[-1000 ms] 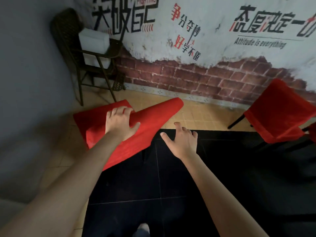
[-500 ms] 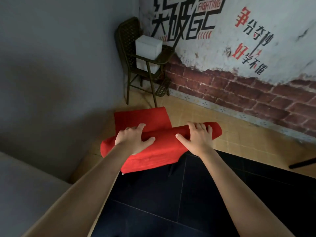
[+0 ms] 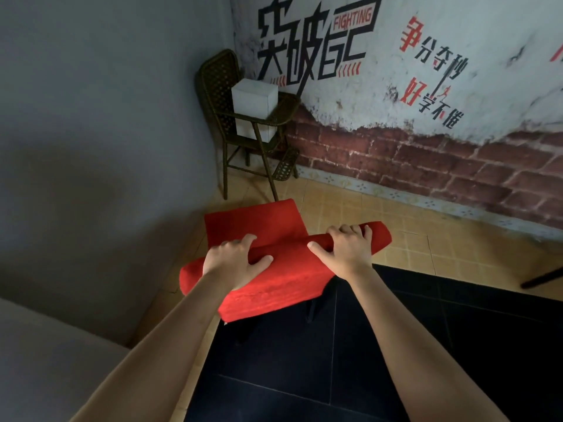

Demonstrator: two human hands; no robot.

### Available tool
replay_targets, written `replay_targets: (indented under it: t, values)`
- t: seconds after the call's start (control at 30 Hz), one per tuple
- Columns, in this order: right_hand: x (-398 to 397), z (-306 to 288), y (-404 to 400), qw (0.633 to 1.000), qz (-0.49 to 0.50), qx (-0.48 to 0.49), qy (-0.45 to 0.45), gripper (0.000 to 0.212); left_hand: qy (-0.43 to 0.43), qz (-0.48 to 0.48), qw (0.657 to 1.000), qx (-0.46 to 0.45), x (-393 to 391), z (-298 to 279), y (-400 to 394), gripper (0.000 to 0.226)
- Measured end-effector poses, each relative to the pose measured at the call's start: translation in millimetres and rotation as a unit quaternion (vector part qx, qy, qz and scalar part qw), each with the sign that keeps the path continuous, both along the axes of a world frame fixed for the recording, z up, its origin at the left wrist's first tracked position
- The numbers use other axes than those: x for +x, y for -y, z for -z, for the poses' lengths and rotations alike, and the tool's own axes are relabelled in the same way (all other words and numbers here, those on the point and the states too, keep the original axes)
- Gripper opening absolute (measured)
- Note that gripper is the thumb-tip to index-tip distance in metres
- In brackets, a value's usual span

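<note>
Two hands are being pressed onto one red chair (image 3: 274, 293): the left hand (image 3: 234, 266) and the right hand (image 3: 347, 251) are each being clamped over the rounded top edge of its backrest, set apart from one another. The chair is being stood where black tiles (image 3: 396, 345) are meeting yellow floor (image 3: 350, 208), its left end near the grey wall (image 3: 91, 117). Open yellow floor is being left on its right. Beyond, one wicker chair (image 3: 219, 86) is being occupied by two white boxes (image 3: 254, 99), cornered against the brick-painted wall (image 3: 426, 166).
</note>
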State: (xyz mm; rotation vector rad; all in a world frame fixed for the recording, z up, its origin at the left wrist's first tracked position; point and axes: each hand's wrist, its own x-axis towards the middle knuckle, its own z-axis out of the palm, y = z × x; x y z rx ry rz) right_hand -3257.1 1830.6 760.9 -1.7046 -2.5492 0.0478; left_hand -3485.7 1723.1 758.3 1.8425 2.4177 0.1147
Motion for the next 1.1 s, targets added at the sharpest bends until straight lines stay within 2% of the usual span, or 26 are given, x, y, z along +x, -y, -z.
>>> replay_targets:
  t: [0.37,0.7,0.9,1.1]
  values:
    - [-3,-2,62,0.993,0.112,-0.002,0.031,0.092,0.001,0.086,0.996,-0.029,-13,2,14,0.080]
    - [-13,2,178,0.973,0.227,0.030,0.015,0.086,0.007,0.207,0.978,-0.032,-43,-1,46,0.084]
    - [-34,6,234,0.956,0.289,0.049,0.010,0.090,-0.024,0.238,0.971,0.015,-56,0,66,0.078]
    - [-38,7,242,0.949,0.309,0.058,0.011,0.090,-0.031,0.234,0.970,0.057,-56,1,72,0.070]
